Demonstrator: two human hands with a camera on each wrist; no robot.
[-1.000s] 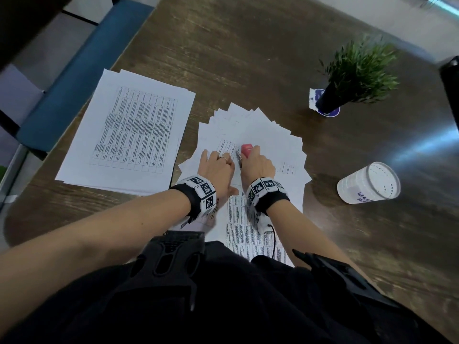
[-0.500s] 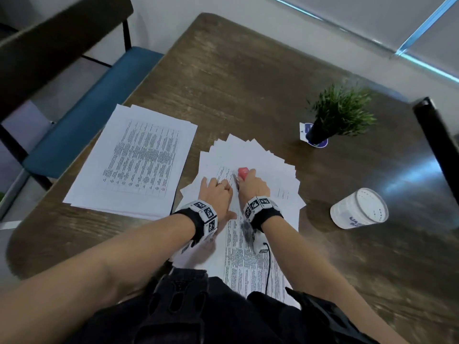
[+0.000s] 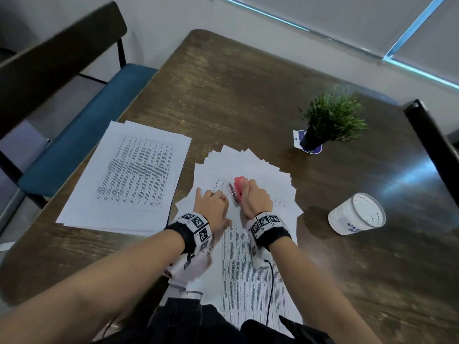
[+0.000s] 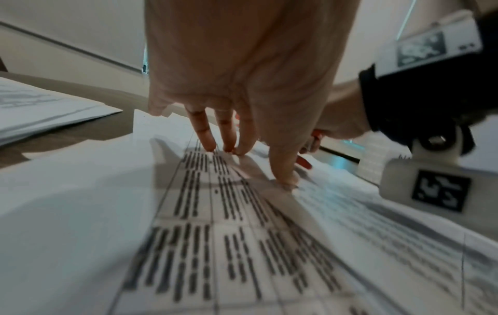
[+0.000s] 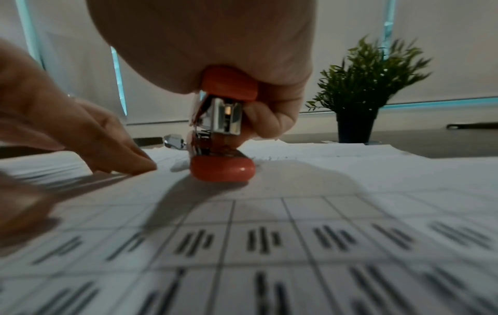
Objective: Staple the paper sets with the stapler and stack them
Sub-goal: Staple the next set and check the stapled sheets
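The right hand (image 3: 257, 203) curls its fingers around the red stapler (image 5: 222, 136) on the near paper set (image 3: 248, 276), left hand (image 3: 212, 209) pressing flat-fingered beside it; loose sheets may slide, leaving the staple crooked.

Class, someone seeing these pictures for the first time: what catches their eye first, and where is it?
The red stapler, gripped by the right hand on fanned-out printed papers at the table's near edge. Beside it, the left hand presses the top sheet. A green potted plant stands far right.
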